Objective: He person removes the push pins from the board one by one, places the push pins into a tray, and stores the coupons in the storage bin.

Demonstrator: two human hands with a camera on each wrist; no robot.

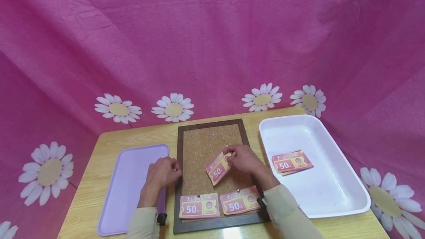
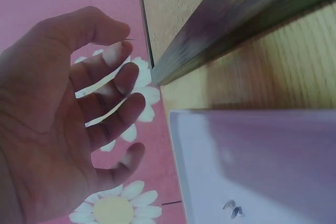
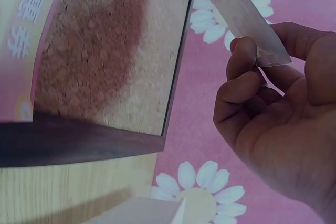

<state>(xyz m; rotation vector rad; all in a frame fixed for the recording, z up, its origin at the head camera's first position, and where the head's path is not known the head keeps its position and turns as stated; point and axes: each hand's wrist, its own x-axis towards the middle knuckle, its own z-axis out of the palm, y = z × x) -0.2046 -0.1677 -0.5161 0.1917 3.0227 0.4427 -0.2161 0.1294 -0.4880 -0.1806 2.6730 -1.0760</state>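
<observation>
Over the corkboard (image 1: pixel 196 154): right hand (image 1: pixel 245 159) pinching coupon (image 1: pixel 217 169), could slip if loosened; corkboard's left edge: left hand (image 1: pixel 162 172) pinching pin (image 2: pixel 130 39), thin enough to drop.

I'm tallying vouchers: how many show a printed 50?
4: one voucher in the right hand, two pinned side by side on the corkboard, one atop the pile in the white tray. Others may be hidden beneath.

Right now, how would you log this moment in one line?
Left hand: pinches thin pin | right hand: holds coupon paper over corkboard | near end: pinned coupons, side by side | white tray: coupon stack
</observation>
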